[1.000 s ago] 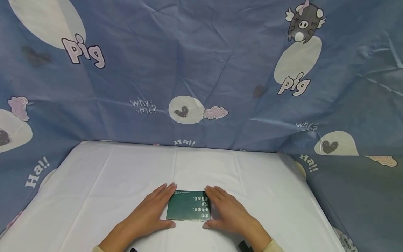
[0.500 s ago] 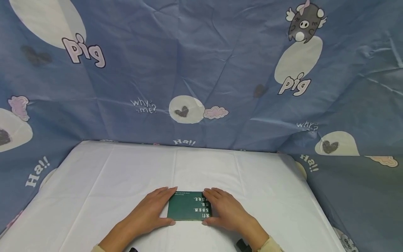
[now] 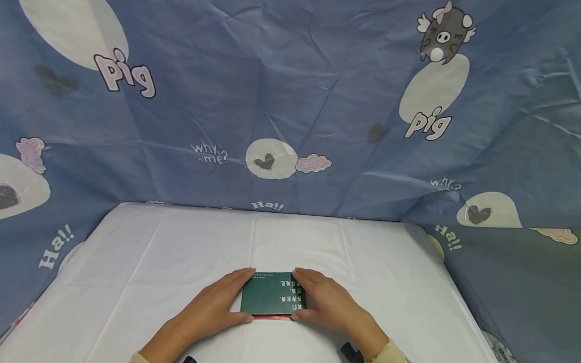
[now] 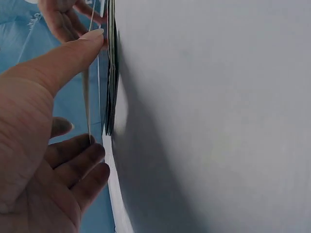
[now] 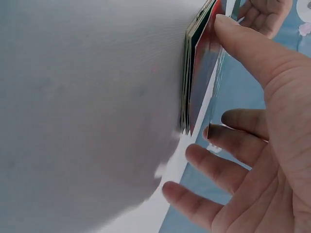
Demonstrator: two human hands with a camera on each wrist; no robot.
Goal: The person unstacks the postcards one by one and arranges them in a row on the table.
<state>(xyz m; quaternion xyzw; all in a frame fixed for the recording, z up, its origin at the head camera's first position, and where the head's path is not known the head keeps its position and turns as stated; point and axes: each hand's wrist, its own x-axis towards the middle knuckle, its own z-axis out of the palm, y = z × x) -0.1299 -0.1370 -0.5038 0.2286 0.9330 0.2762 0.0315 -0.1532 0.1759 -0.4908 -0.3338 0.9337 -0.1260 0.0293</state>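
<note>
A dark green card (image 3: 268,295) with white printed characters, upside down in the head view, lies between both hands near the front of the table. My left hand (image 3: 217,304) pinches its left side, thumb at the near edge and fingertips at the far corner. Opposite, my right hand (image 3: 331,307) holds the right side the same way. Seen edge-on in the left wrist view, the card (image 4: 87,104) stands apart from a stack of cards (image 4: 111,77) beneath. The right wrist view shows a reddish card (image 5: 206,60) on top of that stack.
A white cloth (image 3: 181,252) covers the table. Behind and at both sides hangs a blue curtain (image 3: 317,101) printed with pigs and lettering. Dark straps or devices (image 3: 351,351) sit by the wrists.
The green card has come up off the stack, and a red edge now shows under its near side. Both hands have closed in on its sides and risen slightly with it.
</note>
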